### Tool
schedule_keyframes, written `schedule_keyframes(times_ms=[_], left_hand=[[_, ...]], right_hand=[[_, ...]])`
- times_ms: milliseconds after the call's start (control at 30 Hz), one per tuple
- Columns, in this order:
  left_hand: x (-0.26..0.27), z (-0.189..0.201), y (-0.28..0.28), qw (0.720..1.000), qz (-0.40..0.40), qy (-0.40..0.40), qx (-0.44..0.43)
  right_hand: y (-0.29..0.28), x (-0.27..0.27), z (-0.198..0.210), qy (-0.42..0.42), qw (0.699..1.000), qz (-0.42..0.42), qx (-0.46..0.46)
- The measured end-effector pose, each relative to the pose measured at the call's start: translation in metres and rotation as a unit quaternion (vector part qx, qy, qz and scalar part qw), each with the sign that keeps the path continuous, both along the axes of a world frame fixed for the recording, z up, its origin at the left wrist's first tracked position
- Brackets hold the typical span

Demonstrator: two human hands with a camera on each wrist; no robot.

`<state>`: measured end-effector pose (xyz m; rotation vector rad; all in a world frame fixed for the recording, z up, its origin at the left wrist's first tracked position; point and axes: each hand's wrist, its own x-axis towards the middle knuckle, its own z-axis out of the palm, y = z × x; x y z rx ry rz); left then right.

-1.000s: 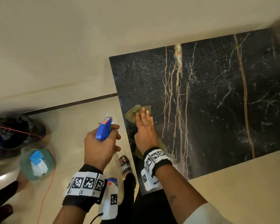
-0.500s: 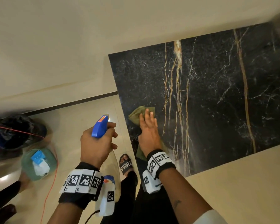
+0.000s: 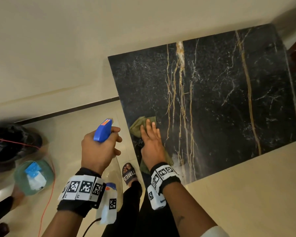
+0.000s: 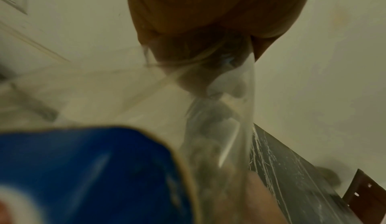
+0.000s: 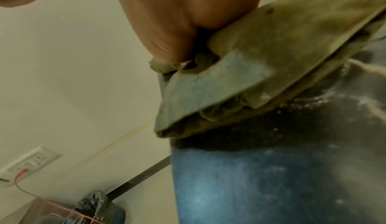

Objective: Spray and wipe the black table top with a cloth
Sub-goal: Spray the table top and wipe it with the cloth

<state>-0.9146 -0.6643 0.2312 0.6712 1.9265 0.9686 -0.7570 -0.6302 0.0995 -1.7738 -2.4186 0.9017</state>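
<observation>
left hand (image 3: 99, 151): we see it gripping spray bottle (image 3: 103, 130), off table edge
right hand (image 3: 152, 144): we see flat fingers pressing green cloth (image 3: 138, 125) on black table top (image 3: 229, 100)

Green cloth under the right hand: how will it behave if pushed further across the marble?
Likely floppy: the green cloth lies in folds and bunches beyond the right hand. Probably slides easily, since the table top looks glossy. Its layers gape, so it may bunch.

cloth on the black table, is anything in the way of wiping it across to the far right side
Nothing visible. The right hand presses the green cloth flat near the left edge of the black table top, and the marble to its right shows only veins and pale streaks. The left hand holds the spray bottle off the table.
</observation>
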Motion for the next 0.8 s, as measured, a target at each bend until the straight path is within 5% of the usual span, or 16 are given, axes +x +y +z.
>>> schedule_keyframes(times_ms=[133,300,700,800], left_hand=[[0.006,0.002,-0.004,1.000,-0.008,-0.005,-0.002],[0.008,0.000,-0.006,1.000,-0.002,-0.006,-0.007],[0.059,-0.015,-0.011,0.999,0.029,0.002,-0.030],[0.074,-0.014,-0.013,0.999,0.024,0.008,-0.027]], right_hand=[[0.009,0.015,0.003,0.006,1.000,0.016,-0.002],[0.032,0.048,0.000,-0.015,0.989,-0.142,0.023],[-0.003,0.044,0.001,0.039,0.996,0.079,0.005],[0.005,0.065,-0.003,0.044,0.996,0.072,0.026]])
